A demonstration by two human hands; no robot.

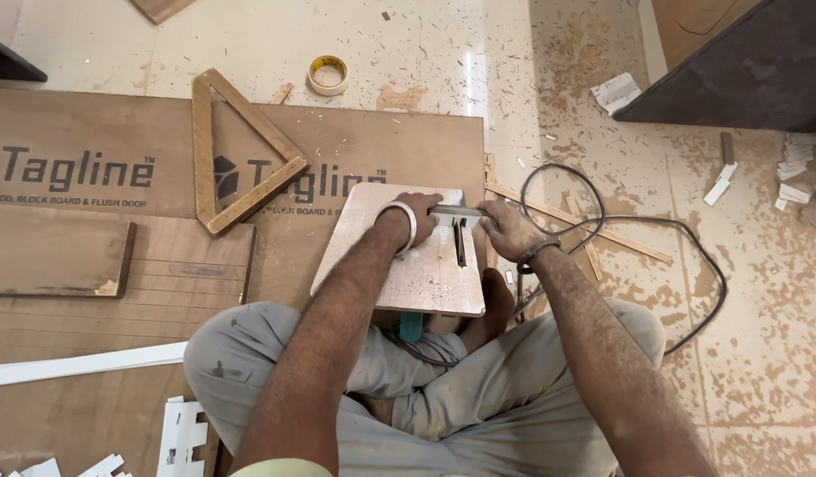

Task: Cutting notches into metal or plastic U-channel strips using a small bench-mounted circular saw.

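Two hands (pixel 461 221) on one try square (pixel 458 228), one board (pixel 408 274) (pale), one tape roll (pixel 328 75)

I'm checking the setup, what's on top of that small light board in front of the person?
On the small light board lie a metal try square, both hands, left hand and right hand, and some wood chips. The hands cover part of the square's stock and any marking beneath.

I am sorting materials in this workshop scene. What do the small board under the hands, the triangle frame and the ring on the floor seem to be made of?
The small board looks like pale laminated plywood: smooth, light face with shavings on it. The triangle frame seems bare wood, tan with visible grain. The ring is probably a yellowish paper tape roll, though too small to be sure.
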